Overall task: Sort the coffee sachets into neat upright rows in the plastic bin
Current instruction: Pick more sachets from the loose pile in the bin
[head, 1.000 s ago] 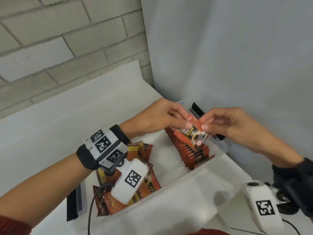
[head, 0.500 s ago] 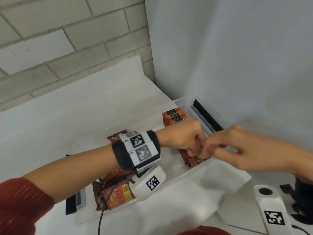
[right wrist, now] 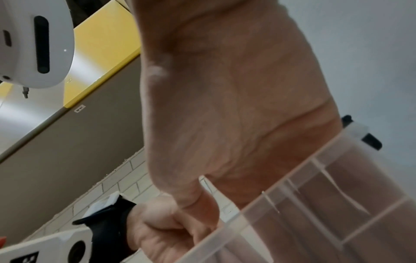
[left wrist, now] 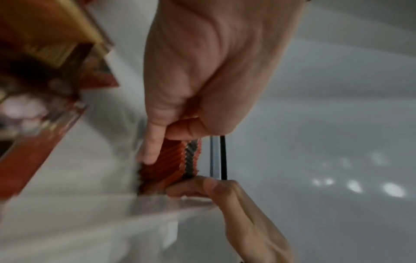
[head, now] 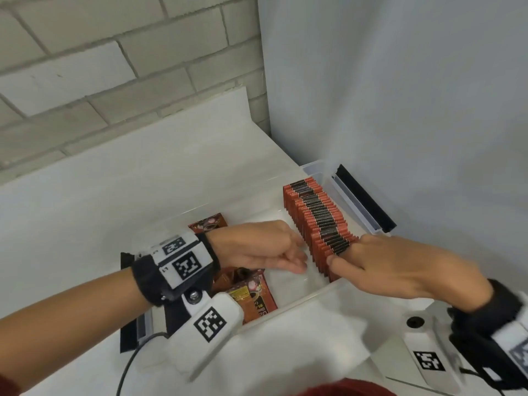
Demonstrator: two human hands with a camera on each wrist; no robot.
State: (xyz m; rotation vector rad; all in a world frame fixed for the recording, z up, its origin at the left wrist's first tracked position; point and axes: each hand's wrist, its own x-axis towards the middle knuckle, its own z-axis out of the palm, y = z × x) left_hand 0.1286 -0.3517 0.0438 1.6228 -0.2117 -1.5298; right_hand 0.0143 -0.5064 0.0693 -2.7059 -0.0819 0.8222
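Observation:
A clear plastic bin (head: 300, 302) sits on a white table. Along its right side stands a long upright row of red coffee sachets (head: 317, 212). My right hand (head: 340, 255) rests at the row's near end, thumb on the left and fingers (left wrist: 191, 189) lying straight across the last sachets. My left hand (head: 297, 261) is just left of the row, loosely curled and holding nothing; its index finger (left wrist: 153, 146) touches the row's (left wrist: 171, 160) side. Loose sachets (head: 254, 295) lie flat in the bin's left part, partly hidden under my left wrist.
The bin's lid (head: 363, 201), with a black edge, stands behind the bin against the grey wall on the right. Another loose sachet (head: 208, 224) lies at the bin's far left. A brick wall closes off the back of the table.
A second ago both hands held one sachet above the bin. They came down to the row's near end, the sachet now stands in the row, and my left hand has drawn slightly left.

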